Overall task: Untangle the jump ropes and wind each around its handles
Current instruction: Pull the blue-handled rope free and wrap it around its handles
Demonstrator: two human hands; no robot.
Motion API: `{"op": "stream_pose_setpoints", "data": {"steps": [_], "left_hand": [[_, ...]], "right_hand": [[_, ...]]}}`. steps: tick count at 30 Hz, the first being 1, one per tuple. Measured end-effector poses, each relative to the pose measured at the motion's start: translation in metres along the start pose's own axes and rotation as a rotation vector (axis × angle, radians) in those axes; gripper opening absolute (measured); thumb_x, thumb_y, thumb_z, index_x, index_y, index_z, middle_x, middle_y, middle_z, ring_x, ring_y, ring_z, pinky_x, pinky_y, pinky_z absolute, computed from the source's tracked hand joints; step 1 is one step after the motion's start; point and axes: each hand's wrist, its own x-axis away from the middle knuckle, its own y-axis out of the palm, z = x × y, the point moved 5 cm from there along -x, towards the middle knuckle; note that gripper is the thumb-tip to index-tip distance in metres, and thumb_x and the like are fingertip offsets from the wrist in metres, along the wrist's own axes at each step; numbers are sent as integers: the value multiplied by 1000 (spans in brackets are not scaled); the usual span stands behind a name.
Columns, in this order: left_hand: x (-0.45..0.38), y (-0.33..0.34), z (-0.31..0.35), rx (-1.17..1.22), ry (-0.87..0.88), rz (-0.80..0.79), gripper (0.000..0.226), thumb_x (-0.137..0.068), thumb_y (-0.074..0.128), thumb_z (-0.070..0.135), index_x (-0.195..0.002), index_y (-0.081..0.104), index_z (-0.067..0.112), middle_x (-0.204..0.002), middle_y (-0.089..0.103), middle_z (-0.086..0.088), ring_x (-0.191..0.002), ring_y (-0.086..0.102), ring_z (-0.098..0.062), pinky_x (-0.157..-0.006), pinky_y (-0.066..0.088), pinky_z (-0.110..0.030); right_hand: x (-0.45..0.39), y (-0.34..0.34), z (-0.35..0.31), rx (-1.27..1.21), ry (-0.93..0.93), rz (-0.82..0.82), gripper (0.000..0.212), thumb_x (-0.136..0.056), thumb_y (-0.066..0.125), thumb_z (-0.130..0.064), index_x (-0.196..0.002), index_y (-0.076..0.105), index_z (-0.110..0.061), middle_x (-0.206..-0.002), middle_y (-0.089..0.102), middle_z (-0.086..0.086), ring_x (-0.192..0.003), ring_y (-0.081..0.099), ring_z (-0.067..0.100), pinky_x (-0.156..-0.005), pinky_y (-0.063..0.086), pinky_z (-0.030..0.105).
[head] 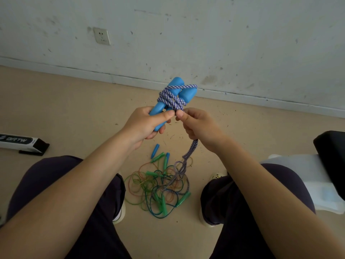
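Blue handles (173, 98), crossed, raised mid-frame, left hand (149, 124) gripping; purple-white braided rope (171, 99) winding round, right hand (197, 126) pinching it beside the wraps. Likely risk: wraps slipping off the splayed handles; tail snagging in floor tangle (158, 187) of green-handled ropes. Lying near: loose blue handle (155, 151), boxed item (20, 142).

Both forearms are bare to the lower edge of the frame, with no sleeve in view. Dark, seemingly navy trousers (61, 184) cover both legs, and pale shoes (217, 175) peek out beneath the knees.
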Motion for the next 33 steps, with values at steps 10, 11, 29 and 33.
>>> {"op": "stream_pose_setpoints", "data": {"steps": [10, 11, 29, 33], "left_hand": [[2, 3, 7, -13, 70, 12, 28, -89, 72, 34, -85, 66, 7, -76, 58, -17, -68, 44, -28, -41, 28, -21], [2, 3, 8, -12, 73, 19, 28, -88, 73, 35, -83, 65, 8, -73, 58, -16, -67, 44, -28, -41, 28, -21], [5, -4, 11, -49, 80, 71, 30, -89, 71, 37, -75, 66, 12, -53, 54, 0, -60, 42, -24, -42, 29, -21], [4, -7, 11, -12, 69, 79, 28, -89, 71, 37, -75, 67, 13, -56, 55, -1, -54, 41, -18, -39, 27, -19]], "right_hand": [[0, -3, -4, 19, -32, 78, 41, -92, 64, -39, -70, 43, -11, -53, 30, -1, -43, 23, 11, -42, 21, 24], [0, -4, -6, 27, -38, 88, 41, -92, 64, -40, -73, 45, -10, -52, 29, -1, -43, 23, 11, -42, 21, 24], [-1, -3, 1, 13, 47, -10, 34, -96, 57, -41, -77, 47, -15, -53, 32, -2, -46, 24, 11, -43, 20, 23], [-2, -5, 1, 81, 7, -1, 27, -104, 46, -24, -80, 53, -14, -57, 39, -1, -47, 32, 11, -45, 26, 24]]}}
